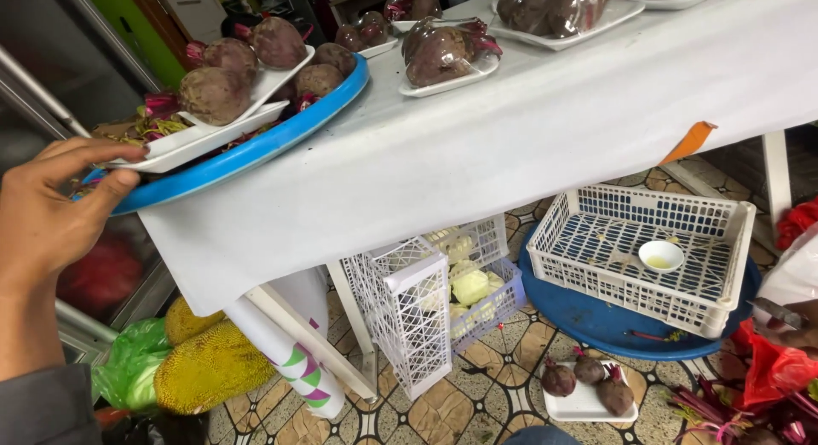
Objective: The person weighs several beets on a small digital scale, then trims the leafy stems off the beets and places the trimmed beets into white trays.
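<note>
My left hand [51, 206] grips the near rim of a round blue tray [256, 151] that juts over the table's left corner. My thumb is on the blue rim and my fingers lie over a white foam tray [183, 138] stacked on it. Beetroots [213, 94] sit on the foam trays on the blue tray. My right hand [797, 333] shows only at the far right edge, low down, closed on a knife [771, 310] whose blade points left. Below it lie red bags and cut beet stems [724, 411].
A table with a white cloth [528, 130] carries several wrapped beetroot trays [443, 57]. On the floor are a white basket [639, 245] holding a small bowl on a blue tray, a foam tray with three beetroots [588, 390], upright baskets [409, 317], jackfruit [209, 364] and a green bag.
</note>
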